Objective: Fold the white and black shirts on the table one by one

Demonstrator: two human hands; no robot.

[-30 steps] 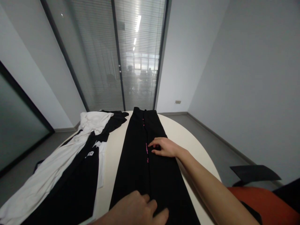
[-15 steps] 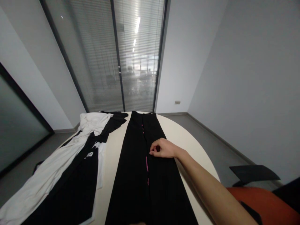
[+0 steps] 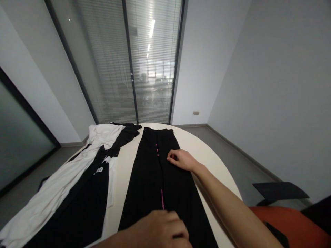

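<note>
Black trousers lie lengthwise down the table, waistband at the far end. Small pink marks and a pink streak run along their middle line. My right hand reaches in from the right over the upper right part of the trousers. Its thumb and fingertips come together in a pinch; whether cloth is caught between them I cannot tell. My left hand is at the bottom edge, over the near part of the trousers. Its fingers are curled in, and what they grip, if anything, is hidden.
Left on the round pale table lie white and black clothes: a white garment and a black piece with white edging. An orange chair with a black armrest stands on the right. A glass partition with blinds rises behind.
The trousers have slid toward me, their waistband and pink marks now lower in view. My left hand has come up from the bottom edge. My right hand has shifted slightly farther away.
</note>
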